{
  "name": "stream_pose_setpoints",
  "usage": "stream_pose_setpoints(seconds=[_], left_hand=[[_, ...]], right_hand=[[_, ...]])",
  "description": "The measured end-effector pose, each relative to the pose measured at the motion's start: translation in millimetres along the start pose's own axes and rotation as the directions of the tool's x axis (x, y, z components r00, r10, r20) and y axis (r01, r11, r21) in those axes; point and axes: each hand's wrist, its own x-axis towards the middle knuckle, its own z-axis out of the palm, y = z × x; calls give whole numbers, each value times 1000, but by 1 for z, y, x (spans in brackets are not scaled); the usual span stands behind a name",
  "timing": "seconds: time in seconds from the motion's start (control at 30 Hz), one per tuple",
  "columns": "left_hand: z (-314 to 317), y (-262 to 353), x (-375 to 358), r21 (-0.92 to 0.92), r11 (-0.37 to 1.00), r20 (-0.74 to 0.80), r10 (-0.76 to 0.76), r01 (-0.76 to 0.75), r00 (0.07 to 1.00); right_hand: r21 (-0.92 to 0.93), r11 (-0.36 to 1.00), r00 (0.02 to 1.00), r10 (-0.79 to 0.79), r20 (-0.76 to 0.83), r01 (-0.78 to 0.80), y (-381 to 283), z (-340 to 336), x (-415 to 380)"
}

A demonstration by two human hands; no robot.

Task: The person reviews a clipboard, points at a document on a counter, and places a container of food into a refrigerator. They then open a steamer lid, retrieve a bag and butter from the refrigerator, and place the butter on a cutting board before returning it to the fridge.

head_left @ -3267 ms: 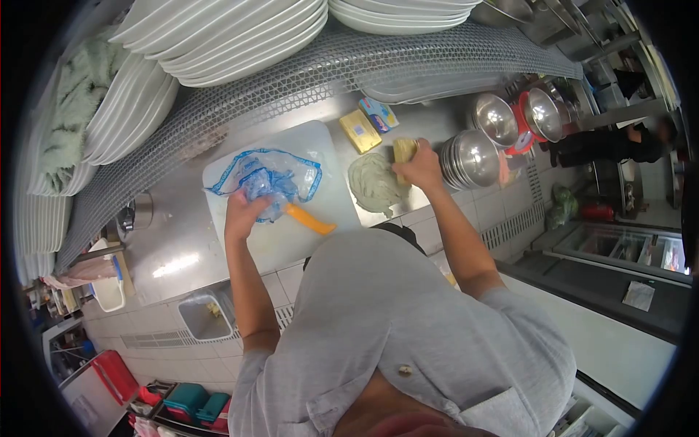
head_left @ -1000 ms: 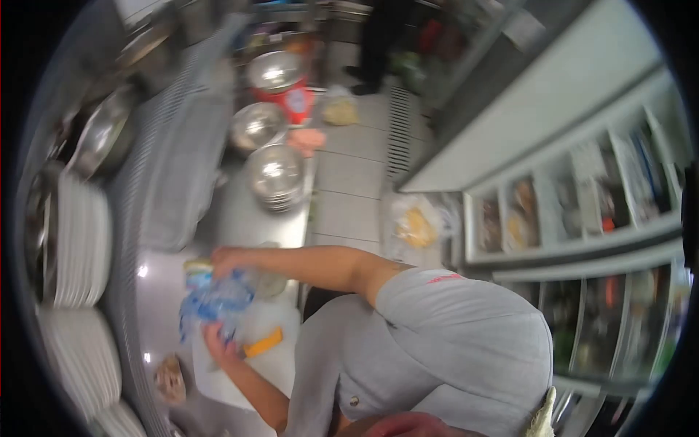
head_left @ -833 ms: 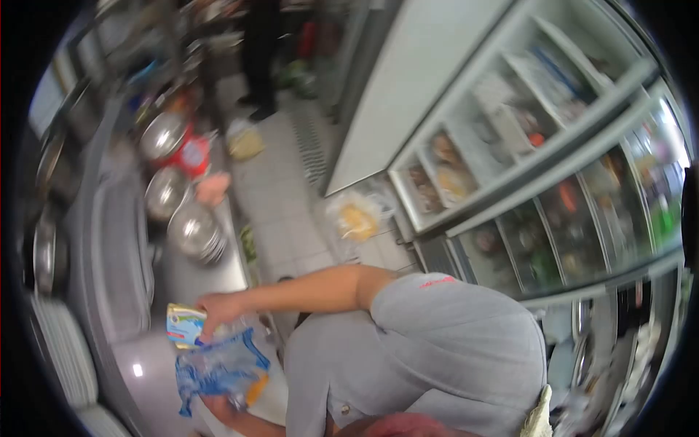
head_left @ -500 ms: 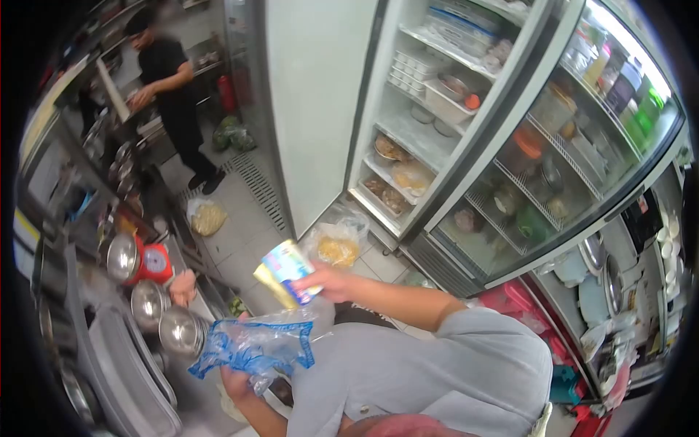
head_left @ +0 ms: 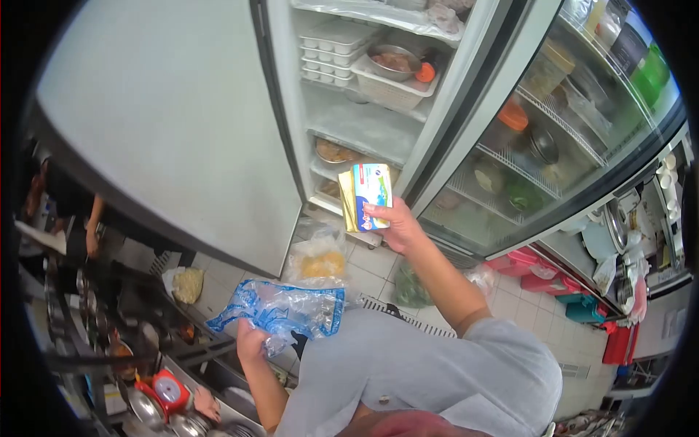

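Note:
My right hand (head_left: 397, 222) is closed on a few flat packets (head_left: 373, 191), one white and blue, the others yellowish, held up before the open fridge (head_left: 357, 120). Lower down, my left hand (head_left: 251, 341) grips a clear plastic bag (head_left: 291, 309) with blue print, which hangs loosely to the right of the fist. Inside the fridge are stacked white trays (head_left: 328, 54), a white basket (head_left: 393, 86) with a metal bowl (head_left: 393, 62) in it, and a bowl of food (head_left: 335, 151) on a lower shelf.
The open fridge door (head_left: 175, 124) stands at the left. Bags of yellow food (head_left: 322, 264) and green produce (head_left: 411, 288) lie on the floor. A glass-door fridge (head_left: 539, 138) is at the right. A co-worker's arm (head_left: 95, 226) shows at the far left, above a red scale (head_left: 170, 390).
The view has turned toward the fridge. My right hand has moved up and forward with the packets. My left hand still holds the bag, and the co-worker is now mostly hidden by the door.

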Motion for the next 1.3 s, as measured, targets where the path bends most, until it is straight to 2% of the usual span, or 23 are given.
stream_pose_setpoints(seconds=[0.03, 0.17, 0.27, 0.4, 0.43, 0.53, 0.6, 0.7, 0.77, 0.87, 0.97, 1.07, 1.1, 1.2, 1.3], left_hand=[[6, 4, 20, 27, 999, -35, -17, 18, 999], [9, 14, 108, 42, 997, 82, -75, 72, 994], [3, 20, 172, 36, 990, 190, -138, 134, 972], [3, 37, 236, 53, 976, 273, -218, 211, 937], [6, 43, 250, 60, 971, 310, -239, 232, 920], [9, 50, 286, 113, 949, 332, -315, 294, 889], [9, 47, 304, 155, 935, 329, -354, 320, 875], [3, 38, 310, 203, 921, 275, -380, 333, 883], [14, 42, 295, 153, 940, 180, -330, 305, 927], [13, 32, 268, 100, 963, 19, -252, 249, 967], [12, 26, 239, 30, 969, -105, -241, 246, 965], [-6, 15, 207, 14, 976, -256, -207, 218, 944], [-9, 14, 200, -19, 983, -236, -184, 185, 954], [-7, 14, 195, -32, 991, -249, -132, 128, 959], [-9, 18, 190, -21, 997, -287, -74, 71, 955]], right_hand=[[6, 1000, 1000, -28, -5, 28, -4, -7, 12], [-40, 993, 993, -108, -35, 107, -7, -21, 46], [18, 999, 982, 34, -186, -32, 20, -36, 71], [115, 990, 925, 118, -362, -81, 53, -56, 111], [91, 991, 898, 131, -419, -102, 56, -64, 125], [65, 988, 893, 155, -423, -141, 66, -101, 183], [70, 989, 874, 149, -462, -131, 54, -90, 226], [75, 980, 899, 201, -389, -186, 63, -109, 319], [89, 979, 935, 202, -293, -184, 82, -130, 391], [22, 976, 907, 211, -364, -219, 65, -104, 457], [-78, 980, 858, 120, -499, -182, 79, -113, 530], [-328, 922, 846, 0, -534, -207, 97, -117, 560], [-516, 732, 716, -57, -696, -444, 95, -113, 564], [-770, 562, 711, -404, -575, -303, 113, -111, 579], [-594, 805, 848, -308, -432, -10, 108, -108, 567]])
